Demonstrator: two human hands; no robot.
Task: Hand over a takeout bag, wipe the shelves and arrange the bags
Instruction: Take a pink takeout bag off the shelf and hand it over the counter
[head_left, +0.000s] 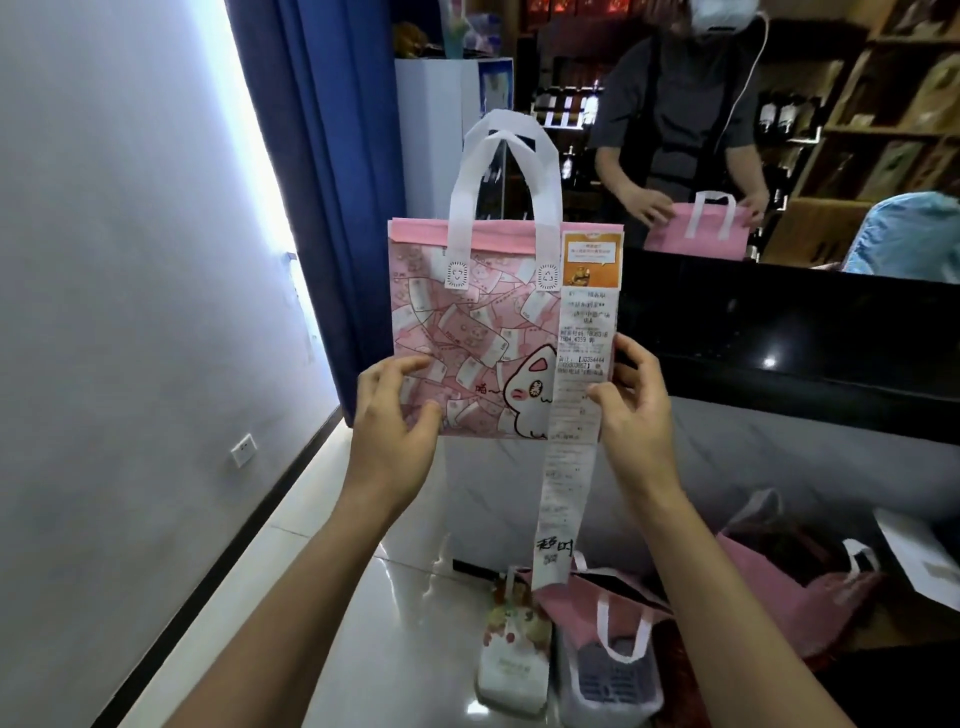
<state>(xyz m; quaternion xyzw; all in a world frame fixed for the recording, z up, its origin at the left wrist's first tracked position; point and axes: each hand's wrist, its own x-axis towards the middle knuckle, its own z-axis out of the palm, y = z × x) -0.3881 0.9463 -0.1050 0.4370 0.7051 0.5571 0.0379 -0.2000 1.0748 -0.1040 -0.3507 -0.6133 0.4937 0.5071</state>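
Note:
I hold a pink takeout bag (483, 332) upright in front of me; it has white handles and a cartoon cat print. My left hand (395, 415) grips its lower left corner. My right hand (631, 410) pinches its right edge together with a long white receipt (569, 441) that hangs from the bag's top right down past its bottom. Across a black counter (779, 332), a person in a dark shirt (680, 104) holds a second pink bag (698, 231) with both hands.
Several more bags sit low in front of me: a white printed bag (514, 660), a clear bag with white handles (613, 670) and a pink bag (795, 592). A white wall is at left, a blue curtain (317, 156) beyond it. Wooden shelves (893, 130) stand behind the person.

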